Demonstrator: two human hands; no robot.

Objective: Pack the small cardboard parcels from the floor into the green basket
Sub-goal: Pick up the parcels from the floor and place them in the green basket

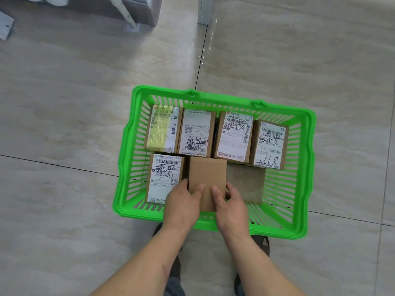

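Note:
The green basket stands on the tiled floor below me. Several labelled cardboard parcels fill its far row, and another labelled parcel lies at the near left. Both hands hold a plain brown parcel over the near middle of the basket. My left hand grips its left edge with the thumb on top. My right hand grips its right edge, thumb on top as well. A bare patch of basket floor shows to the right of the held parcel.
Glossy beige floor tiles surround the basket. A grey furniture base and a white leg stand at the far left, and a metal post rises at the top centre. My dark shoes sit just behind the basket.

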